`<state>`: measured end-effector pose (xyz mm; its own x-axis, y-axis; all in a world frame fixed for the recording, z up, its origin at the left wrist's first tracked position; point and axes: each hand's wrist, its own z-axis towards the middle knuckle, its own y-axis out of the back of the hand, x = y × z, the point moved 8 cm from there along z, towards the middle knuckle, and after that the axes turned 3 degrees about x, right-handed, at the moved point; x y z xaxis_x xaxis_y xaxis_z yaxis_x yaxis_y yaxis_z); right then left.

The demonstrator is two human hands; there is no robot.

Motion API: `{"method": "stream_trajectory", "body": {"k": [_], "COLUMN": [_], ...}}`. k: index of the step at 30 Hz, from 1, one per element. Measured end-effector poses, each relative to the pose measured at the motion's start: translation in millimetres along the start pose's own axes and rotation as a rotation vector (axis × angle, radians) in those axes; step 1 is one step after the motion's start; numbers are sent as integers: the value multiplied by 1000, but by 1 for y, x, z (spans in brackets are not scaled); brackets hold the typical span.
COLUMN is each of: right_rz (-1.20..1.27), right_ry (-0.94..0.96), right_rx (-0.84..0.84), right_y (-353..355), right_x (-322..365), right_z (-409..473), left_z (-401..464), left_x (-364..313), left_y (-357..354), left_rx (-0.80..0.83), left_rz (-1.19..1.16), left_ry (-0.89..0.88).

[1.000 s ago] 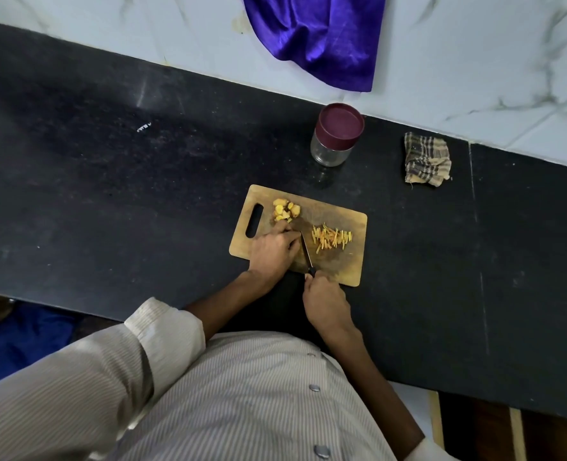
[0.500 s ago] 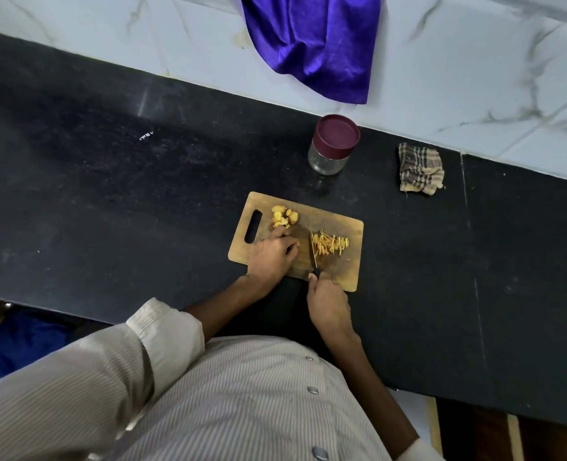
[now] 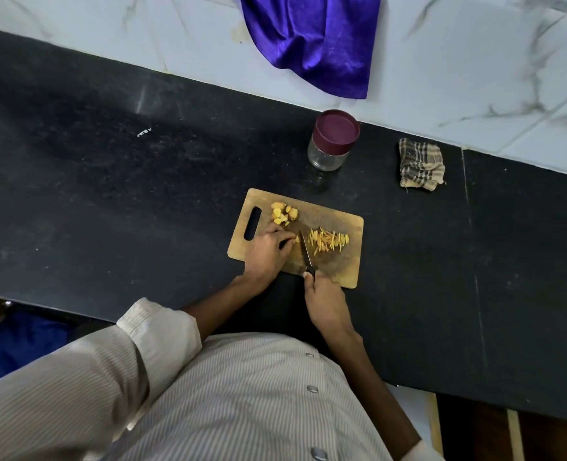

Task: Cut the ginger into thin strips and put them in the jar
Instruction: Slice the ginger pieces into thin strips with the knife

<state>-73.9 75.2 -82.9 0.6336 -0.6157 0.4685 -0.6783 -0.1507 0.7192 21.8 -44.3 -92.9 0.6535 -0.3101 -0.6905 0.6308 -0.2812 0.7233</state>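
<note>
Ginger slicing under way on the board, jar not yet opened.

Your right hand (image 3: 325, 302), nearest you, is wrapped round the knife (image 3: 306, 252) handle; the blade points to 12 o'clock so cut strips (image 3: 329, 240) fall clear at 3 o'clock. Your left hand (image 3: 265, 252) curls down onto a ginger piece (image 3: 296, 239) against the blade, steadying it. Uncut chunks (image 3: 284, 213) wait at the cutting board's (image 3: 348, 271) far side. Beyond, on the desk (image 3: 109, 194), the jar (image 3: 333, 139) stands lidded at 12 o'clock.
</note>
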Motion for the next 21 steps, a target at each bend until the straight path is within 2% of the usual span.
{"method": "stream_trajectory", "body": {"k": [10, 15, 21], "right_rz": [-10, -35, -81], "right_ry": [16, 7, -19], "right_rx": [30, 25, 19], "right_y": [-4, -6, -9], "right_x": [2, 1, 1], "right_z": [3, 4, 3], "left_z": [1, -6, -11], "left_x": [-1, -6, -14], "left_y": [-2, -3, -7], "left_rx": [8, -18, 39], "left_rz": [61, 94, 188], "left_ry": [-6, -78, -135]}}
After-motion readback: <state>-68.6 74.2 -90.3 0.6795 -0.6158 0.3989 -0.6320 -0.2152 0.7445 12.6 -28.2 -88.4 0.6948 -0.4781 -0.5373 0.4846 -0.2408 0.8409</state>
